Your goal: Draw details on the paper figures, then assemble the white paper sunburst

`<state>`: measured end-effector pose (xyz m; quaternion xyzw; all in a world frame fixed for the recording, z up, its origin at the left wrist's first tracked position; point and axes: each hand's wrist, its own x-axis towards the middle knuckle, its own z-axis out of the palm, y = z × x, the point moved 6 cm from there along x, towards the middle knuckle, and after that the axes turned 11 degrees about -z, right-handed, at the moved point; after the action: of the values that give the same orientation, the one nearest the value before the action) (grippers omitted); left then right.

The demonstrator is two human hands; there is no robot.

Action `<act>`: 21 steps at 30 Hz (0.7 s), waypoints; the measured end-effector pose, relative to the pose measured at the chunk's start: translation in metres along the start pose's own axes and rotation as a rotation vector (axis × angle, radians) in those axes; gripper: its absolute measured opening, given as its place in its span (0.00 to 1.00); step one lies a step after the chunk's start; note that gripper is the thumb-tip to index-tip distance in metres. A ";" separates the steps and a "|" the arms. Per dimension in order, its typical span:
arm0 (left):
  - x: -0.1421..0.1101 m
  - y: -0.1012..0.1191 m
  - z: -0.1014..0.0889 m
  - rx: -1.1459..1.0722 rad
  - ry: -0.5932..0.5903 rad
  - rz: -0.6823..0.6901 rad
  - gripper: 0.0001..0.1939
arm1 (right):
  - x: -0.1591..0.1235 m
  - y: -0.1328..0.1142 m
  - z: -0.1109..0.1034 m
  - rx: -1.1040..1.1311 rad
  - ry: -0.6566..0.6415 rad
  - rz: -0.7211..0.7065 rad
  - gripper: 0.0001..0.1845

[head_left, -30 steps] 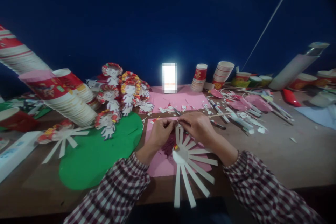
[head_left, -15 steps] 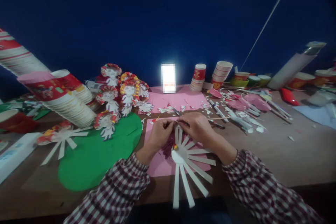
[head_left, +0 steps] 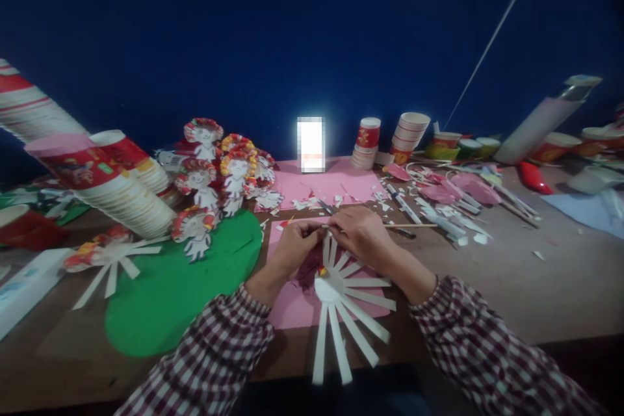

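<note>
A paper cup cut into white strips (head_left: 336, 299) lies fanned out on a pink sheet (head_left: 297, 305) at the table's front. My left hand (head_left: 292, 250) and my right hand (head_left: 361, 234) meet above its far strips. Both are closed in a pinch on a thin wooden stick (head_left: 412, 225) that runs right from my fingers, with a strip's end at it. A dark red curled bit (head_left: 308, 271) shows under my left hand.
A green paper shape (head_left: 170, 292) lies left, with another cut cup (head_left: 110, 257) and several finished paper dolls (head_left: 214, 175). Stacks of red paper cups (head_left: 112, 188) lean at left; more cups (head_left: 409, 136) stand behind. Paper scraps and pens (head_left: 439, 201) litter the right.
My hands stay together at the strip ends with small finger shifts. The view has drifted slightly, so the cut cup sits a little lower left in frame.
</note>
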<state>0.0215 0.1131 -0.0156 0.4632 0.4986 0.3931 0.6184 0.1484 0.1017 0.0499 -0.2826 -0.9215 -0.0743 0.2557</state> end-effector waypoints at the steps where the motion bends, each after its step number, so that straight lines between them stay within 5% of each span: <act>1: -0.001 0.001 0.001 -0.034 -0.008 -0.015 0.15 | 0.000 0.000 0.000 -0.006 -0.001 -0.003 0.07; 21: -0.003 0.002 -0.004 -0.020 0.057 -0.099 0.08 | 0.001 -0.005 0.003 -0.016 0.000 -0.033 0.09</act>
<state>0.0173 0.1119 -0.0133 0.4203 0.5342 0.3801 0.6272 0.1434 0.0985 0.0481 -0.2694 -0.9255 -0.0857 0.2521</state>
